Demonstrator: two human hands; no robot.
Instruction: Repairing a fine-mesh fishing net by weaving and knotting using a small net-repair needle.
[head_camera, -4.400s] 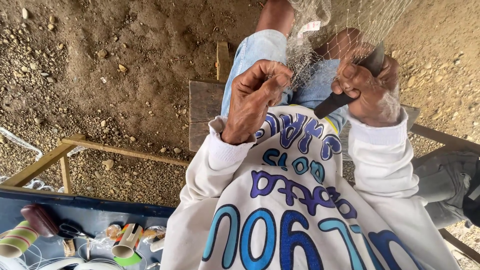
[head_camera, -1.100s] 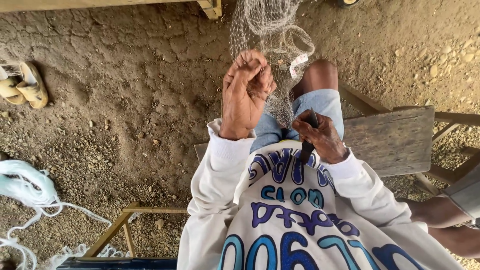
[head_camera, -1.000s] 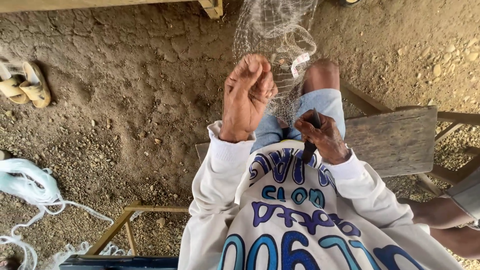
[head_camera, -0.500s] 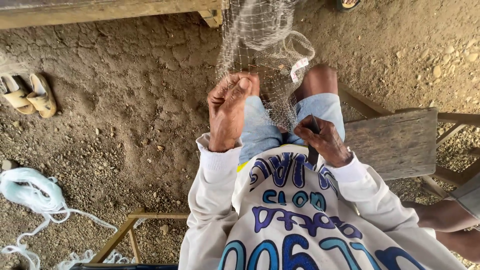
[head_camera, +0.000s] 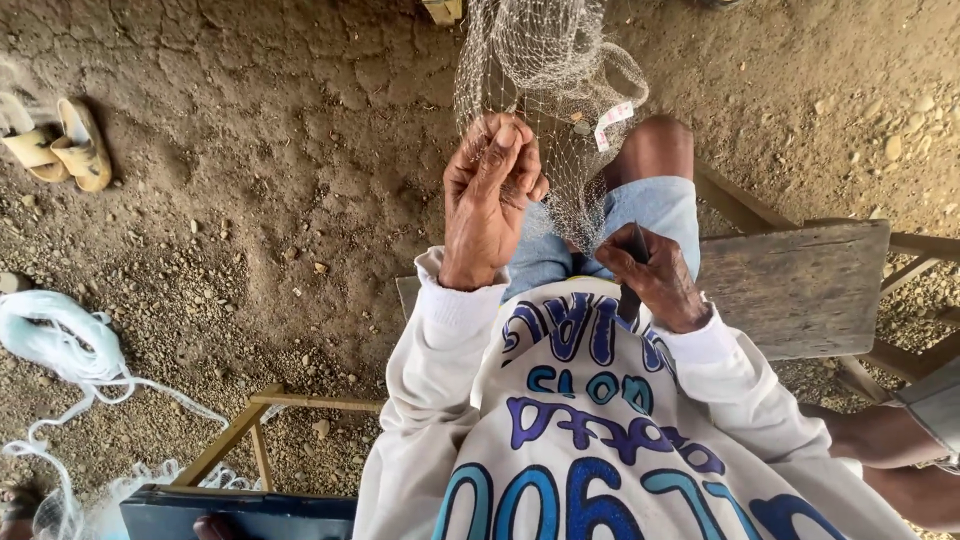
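Head view is showing the left hand (head_camera: 490, 195) pinching the fine fishing net (head_camera: 545, 95) taut above the knees, fingers closing together on mesh, while the right hand (head_camera: 655, 280) is gripping a dark netting needle (head_camera: 632, 275) close below, ready for working the strands.

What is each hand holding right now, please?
Left hand: closed, pinching the net.
Right hand: closed on a dark tool, held against the net.
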